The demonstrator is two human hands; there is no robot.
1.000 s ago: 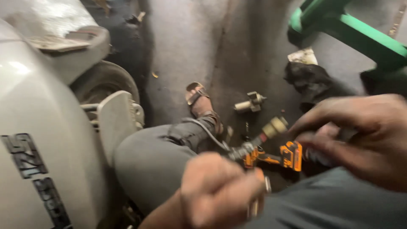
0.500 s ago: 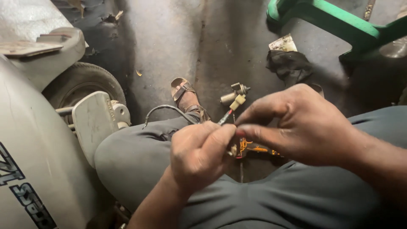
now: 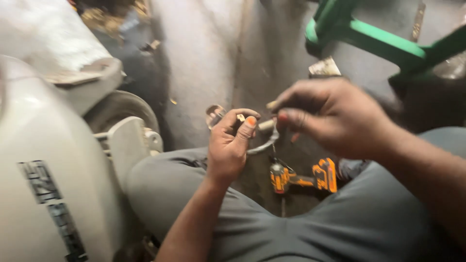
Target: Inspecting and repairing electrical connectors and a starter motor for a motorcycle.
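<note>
Cable (image 3: 264,144) now lifted clear of lap, looped between hands; left hand (image 3: 232,145) pinches small end fitting, right hand (image 3: 330,116) pinches other end. Orange drill (image 3: 303,178) lies on floor below.

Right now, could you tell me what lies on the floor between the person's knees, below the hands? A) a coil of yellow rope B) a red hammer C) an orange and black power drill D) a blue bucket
C: an orange and black power drill lies on the dark floor between the grey-trousered knees, below both hands.
</note>
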